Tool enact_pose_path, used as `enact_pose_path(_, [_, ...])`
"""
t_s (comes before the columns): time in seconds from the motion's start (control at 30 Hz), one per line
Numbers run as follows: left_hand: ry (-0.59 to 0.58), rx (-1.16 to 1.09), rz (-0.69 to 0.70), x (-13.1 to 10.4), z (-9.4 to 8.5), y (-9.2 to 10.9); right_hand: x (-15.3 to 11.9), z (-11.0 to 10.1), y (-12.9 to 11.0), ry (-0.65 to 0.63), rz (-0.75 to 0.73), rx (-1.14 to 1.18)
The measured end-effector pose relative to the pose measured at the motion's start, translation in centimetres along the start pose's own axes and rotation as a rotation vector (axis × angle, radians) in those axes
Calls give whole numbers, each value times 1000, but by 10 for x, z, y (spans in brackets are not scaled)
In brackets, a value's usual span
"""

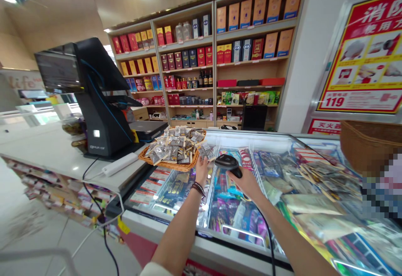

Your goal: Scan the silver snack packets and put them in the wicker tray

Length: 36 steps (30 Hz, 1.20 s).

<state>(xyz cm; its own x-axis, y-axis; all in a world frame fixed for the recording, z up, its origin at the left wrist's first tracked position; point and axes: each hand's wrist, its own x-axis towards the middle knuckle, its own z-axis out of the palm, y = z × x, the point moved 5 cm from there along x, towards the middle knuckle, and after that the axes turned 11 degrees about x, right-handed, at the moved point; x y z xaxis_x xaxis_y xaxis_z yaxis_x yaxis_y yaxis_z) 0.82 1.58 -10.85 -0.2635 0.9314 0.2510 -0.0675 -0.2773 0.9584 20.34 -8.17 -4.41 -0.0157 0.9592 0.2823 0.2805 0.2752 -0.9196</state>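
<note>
My left hand (pixel 201 170), with a beaded bracelet on its wrist, pinches a small clear packet (pixel 207 152) with dark contents. Just left of it, a shallow orange wicker basket (pixel 184 167) is heaped with similar packets (pixel 176 142). In my right hand (pixel 248 181) is a black barcode scanner (pixel 226 162), its head pointing left toward the packet. The scanner's cable (pixel 270 242) runs down past my forearm. Both hands are above the glass top of a chest freezer (pixel 201 236), with bagged goods (pixel 238 213) visible inside.
Left of the basket, a black checkout terminal (pixel 100 117) stands on a white counter (pixel 37 142), near a white power strip (pixel 119 164) and loose cables. More packets (pixel 333 175) are piled at the right. A brown woven object (pixel 370 142) borders a blurred patch. Shelves of boxes (pixel 194 58) line the back.
</note>
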Motion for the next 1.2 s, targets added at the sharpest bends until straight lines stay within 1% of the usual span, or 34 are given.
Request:
enact_pose_path(0.1, [62, 49, -49, 0, -1, -1, 1, -7, 1, 3, 17, 39])
enact_pose_path(0.17, [90, 50, -102, 1, 4, -2, 2, -21, 2, 28, 31, 62])
enact_pose_path(0.23, [75, 46, -131, 4, 17, -1, 3, -42, 3, 66, 46, 65])
enact_pose_path(0.3, [17, 43, -117, 7, 39, 2, 1, -71, 4, 119, 55, 52])
enact_pose_path(0.33, [-18, 38, -104, 8, 54, 4, 0, -87, 4, 149, 59, 40])
enact_pose_path(0.4, [-92, 29, -89, 9, 89, 7, -7, -121, 3, 214, 66, 4])
enact_pose_path(0.5, [-196, 10, -93, 2, 152, 11, -23, -172, 4, 315, 81, -42])
enact_pose_path(0.6, [-306, -26, -120, -16, 216, 14, -44, -215, 4, 391, 91, -55])
enact_pose_path(0.67, [-343, -43, -178, -31, 253, 14, -59, -237, 4, 438, 100, -63])
enact_pose_path(0.7, [-348, -45, -213, -39, 268, 13, -67, -247, 4, 465, 108, -65])
enact_pose_path(0.77, [-364, -29, -269, -52, 293, 11, -81, -262, 4, 512, 121, -65])
enact_pose_path(0.8, [-399, -1, -273, -59, 303, 11, -87, -267, 4, 525, 124, -67])
enact_pose_path(0.83, [-458, 65, -243, -65, 312, 12, -93, -272, 4, 534, 124, -70])
enact_pose_path(0.9, [-600, 263, -119, -76, 324, 15, -101, -278, 5, 550, 118, -71])
enact_pose_path(0.93, [-658, 374, -50, -80, 327, 16, -104, -279, 6, 556, 115, -67])
enact_pose_path(1.0, [-710, 553, 45, -86, 323, 16, -106, -279, 10, 563, 117, -56])
enact_pose_path(1.1, [-718, 812, 195, -87, 302, 15, -101, -269, 15, 544, 125, -37])
enact_pose_path(1.2, [-722, 1035, 370, -80, 271, 18, -87, -247, 18, 489, 127, -16])
